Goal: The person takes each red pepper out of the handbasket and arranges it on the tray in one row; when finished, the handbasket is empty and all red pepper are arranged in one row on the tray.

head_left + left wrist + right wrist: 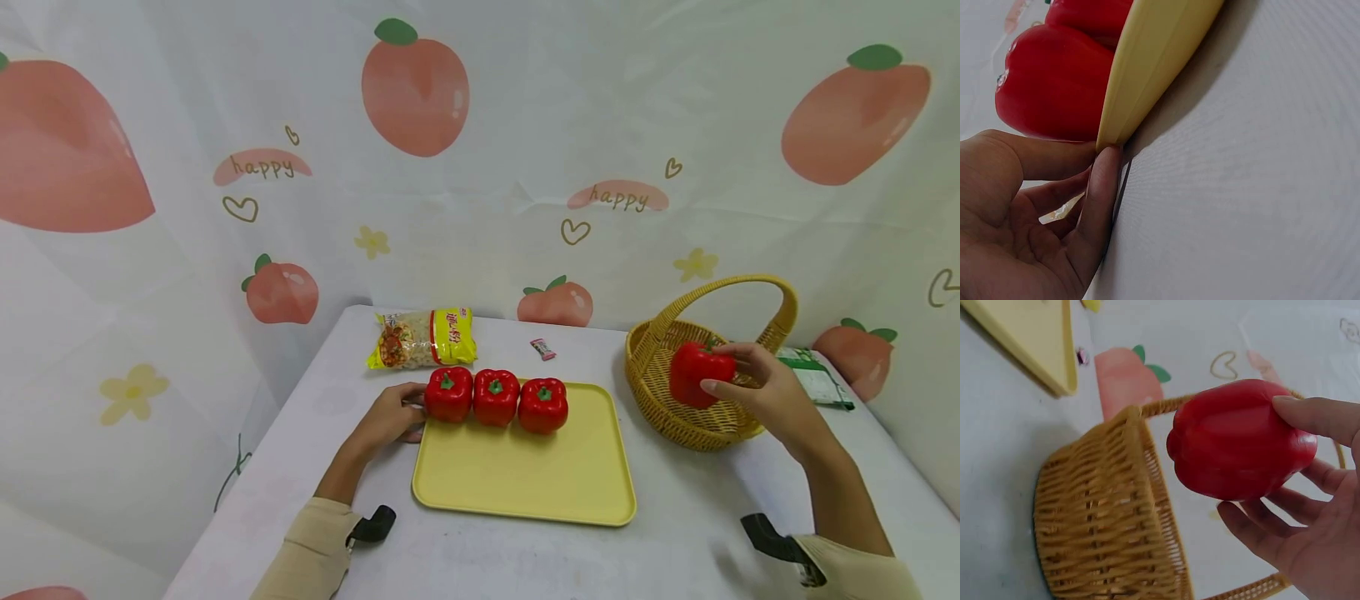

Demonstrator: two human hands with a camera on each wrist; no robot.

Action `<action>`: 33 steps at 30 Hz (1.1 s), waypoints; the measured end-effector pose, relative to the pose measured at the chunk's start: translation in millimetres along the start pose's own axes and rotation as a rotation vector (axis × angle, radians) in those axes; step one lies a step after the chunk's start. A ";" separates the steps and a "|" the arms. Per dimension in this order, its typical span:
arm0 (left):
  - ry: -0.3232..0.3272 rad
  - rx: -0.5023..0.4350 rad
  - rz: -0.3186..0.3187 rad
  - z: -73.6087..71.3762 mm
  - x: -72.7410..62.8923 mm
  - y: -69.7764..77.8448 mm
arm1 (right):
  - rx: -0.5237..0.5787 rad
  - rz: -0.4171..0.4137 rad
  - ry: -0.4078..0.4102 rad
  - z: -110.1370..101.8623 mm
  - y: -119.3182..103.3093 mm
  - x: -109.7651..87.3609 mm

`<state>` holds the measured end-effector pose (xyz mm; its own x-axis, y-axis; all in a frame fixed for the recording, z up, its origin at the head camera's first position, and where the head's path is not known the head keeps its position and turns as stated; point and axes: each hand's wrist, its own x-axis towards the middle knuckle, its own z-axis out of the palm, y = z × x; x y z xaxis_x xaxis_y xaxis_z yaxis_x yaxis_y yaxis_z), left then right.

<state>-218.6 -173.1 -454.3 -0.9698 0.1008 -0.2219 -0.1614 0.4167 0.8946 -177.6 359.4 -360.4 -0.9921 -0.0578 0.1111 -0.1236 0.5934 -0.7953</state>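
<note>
Over the wicker basket [693,433], my right hand [776,400] holds a red bell pepper [693,375] between thumb and fingers. The right wrist view shows that pepper [1241,440] above the basket's rim [1160,525]. Three more red bell peppers, left [448,396], middle [496,400] and right [543,408], stand in a row along the far edge of a yellow tray [525,475]. At the tray's far left corner is my left hand [390,417]. Up close, its thumb and a finger [1102,181] pinch the tray's rim [1147,69], beside the left pepper [1054,84].
Behind the tray lies a yellow-ended food packet [423,337], with a small pink wrapped sweet [543,349] to its right. A green and white packet [817,379] lies partly behind the basket. A printed curtain [480,208] hangs behind the white table [480,558].
</note>
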 end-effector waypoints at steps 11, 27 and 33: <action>-0.002 -0.007 -0.003 -0.1 1.1 -0.9 | 0.063 -0.115 0.007 19.6 -22.3 -10.0; -0.002 0.010 0.015 -0.2 1.1 -0.8 | 0.096 -0.222 -0.004 49.3 -28.6 -13.7; -0.003 0.007 0.006 -0.6 1.5 -1.7 | 0.083 -0.236 -0.017 59.0 -30.6 -12.5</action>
<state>-219.9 -174.2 -455.9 -0.9703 0.1062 -0.2174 -0.1539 0.4228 0.8931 -162.6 294.7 -372.6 -0.9357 -0.2011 0.2899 -0.3524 0.4939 -0.7949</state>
